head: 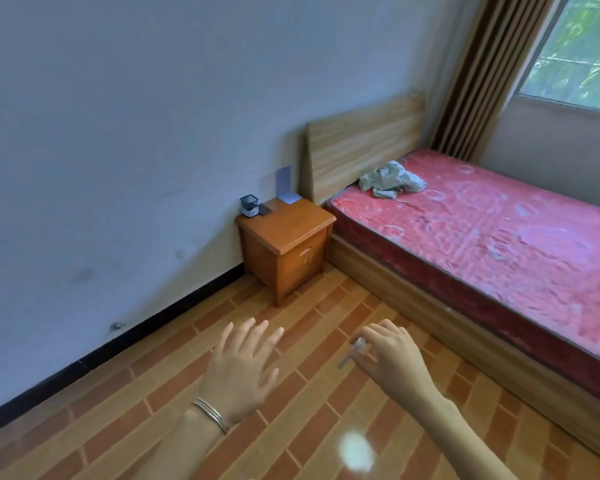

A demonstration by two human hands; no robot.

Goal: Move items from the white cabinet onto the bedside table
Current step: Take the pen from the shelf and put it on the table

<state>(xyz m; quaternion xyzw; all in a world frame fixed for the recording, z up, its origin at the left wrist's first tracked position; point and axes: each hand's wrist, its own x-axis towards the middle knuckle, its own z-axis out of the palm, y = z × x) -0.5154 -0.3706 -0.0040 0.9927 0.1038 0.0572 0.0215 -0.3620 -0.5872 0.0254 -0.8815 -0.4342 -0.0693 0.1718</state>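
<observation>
The orange wooden bedside table (289, 233) stands in the corner between the wall and the bed. On its top sit a small dark pen holder (249, 205), a flat dark item (265, 210) and an upright grey card or mirror (286, 187). My right hand (390, 351) is over the floor, fingers pinched on a small pale pen-like object (352, 353). My left hand (245, 367) hovers beside it, fingers spread, holding nothing, a bracelet on its wrist. The white cabinet is out of view.
A bed with a red mattress (499, 237) and wooden headboard (364, 143) fills the right side, a crumpled grey cloth (390, 181) near its head. Brown curtain (482, 74) and window at the back right. Brick-patterned floor (153, 393) lies between me and the table.
</observation>
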